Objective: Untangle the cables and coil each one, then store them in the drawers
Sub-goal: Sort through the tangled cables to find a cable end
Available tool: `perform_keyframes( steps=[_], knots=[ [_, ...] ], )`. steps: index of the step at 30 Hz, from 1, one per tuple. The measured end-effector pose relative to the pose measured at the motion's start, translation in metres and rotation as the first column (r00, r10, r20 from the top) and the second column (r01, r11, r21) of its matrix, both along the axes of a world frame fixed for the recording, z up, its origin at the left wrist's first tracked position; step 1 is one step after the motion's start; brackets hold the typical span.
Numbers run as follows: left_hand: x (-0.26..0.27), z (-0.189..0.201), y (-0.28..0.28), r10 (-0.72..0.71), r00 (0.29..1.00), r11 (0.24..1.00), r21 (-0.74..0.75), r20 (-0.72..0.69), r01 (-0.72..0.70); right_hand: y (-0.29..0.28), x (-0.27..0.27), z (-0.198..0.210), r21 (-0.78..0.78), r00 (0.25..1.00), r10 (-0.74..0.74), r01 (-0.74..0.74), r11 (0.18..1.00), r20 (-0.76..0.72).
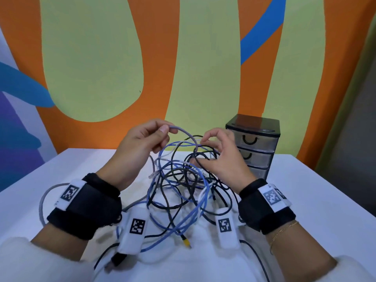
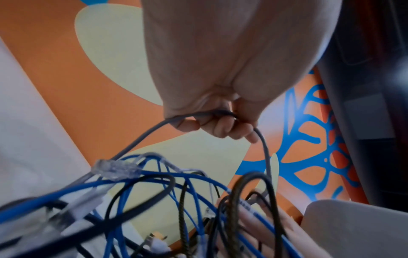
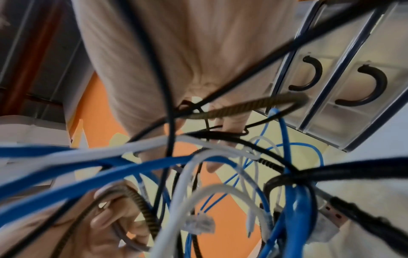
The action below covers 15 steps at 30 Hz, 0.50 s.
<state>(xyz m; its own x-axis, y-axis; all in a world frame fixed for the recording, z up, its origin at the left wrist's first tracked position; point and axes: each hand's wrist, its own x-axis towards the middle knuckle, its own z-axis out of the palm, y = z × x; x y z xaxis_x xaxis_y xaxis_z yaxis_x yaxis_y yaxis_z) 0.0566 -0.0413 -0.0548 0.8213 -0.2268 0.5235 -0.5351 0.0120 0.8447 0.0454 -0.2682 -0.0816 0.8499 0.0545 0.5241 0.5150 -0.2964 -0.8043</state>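
The left hand (image 1: 140,143) holds a grey cable (image 1: 187,133) in a narrow grip, thumb against curled fingers (image 2: 223,129), lifted above the surface (image 1: 305,200). The left wrist view shows the cable passing under the curled fingers and leaving the grip on both sides. From the grip the cable arcs over toward the right hand (image 1: 221,157) and drops into the tangle (image 1: 183,190) just below both hands.

The right hand is partly inside the raised part of the tangle. Its thumb and forefinger curve toward each other above the loops, and its lower fingers are curled among black and blue strands. In the right wrist view a braided dark cable (image 3: 243,106) crosses its fingertips, but whether the fingers actually clamp any strand cannot be told through the crossing loops.

Under the two grips, blue, black, white and grey cables lie knotted together on the surface, part of them lifted. A clear plug (image 1: 153,175) hangs just below the left grip, and a yellow-tipped plug (image 1: 186,242) lies nearer the person.

The drawers (image 1: 254,147), three, all closed, stand just beyond the right hand.
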Motion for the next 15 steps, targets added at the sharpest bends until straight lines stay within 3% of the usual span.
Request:
perform_keyframes(
  steps=[4, 7, 12, 15],
  knots=[
    [0.003, -0.001, 0.001, 0.13, 0.991, 0.991, -0.009, -0.015, -0.13, 0.004, -0.006, 0.003, -0.001, 0.991, -0.121, 0.121, 0.993, 0.065],
    [0.002, 0.0, 0.001, 0.148, 0.989, 0.989, 0.031, -0.032, -0.147, 0.007, -0.009, 0.005, 0.001, 0.983, -0.158, 0.159, 0.987, 0.092],
    [-0.008, 0.001, -0.001, -0.003, 1.0, 0.983, 0.186, 0.009, 0.001, 0.009, -0.01, 0.006, -0.006, 0.997, -0.06, 0.06, 0.998, 0.04],
    [-0.013, 0.0, -0.003, -0.104, 0.994, 0.968, 0.235, 0.037, 0.093, 0.011, -0.009, 0.005, -0.085, 1.0, -0.026, 0.025, 0.996, -0.014]
  ],
)
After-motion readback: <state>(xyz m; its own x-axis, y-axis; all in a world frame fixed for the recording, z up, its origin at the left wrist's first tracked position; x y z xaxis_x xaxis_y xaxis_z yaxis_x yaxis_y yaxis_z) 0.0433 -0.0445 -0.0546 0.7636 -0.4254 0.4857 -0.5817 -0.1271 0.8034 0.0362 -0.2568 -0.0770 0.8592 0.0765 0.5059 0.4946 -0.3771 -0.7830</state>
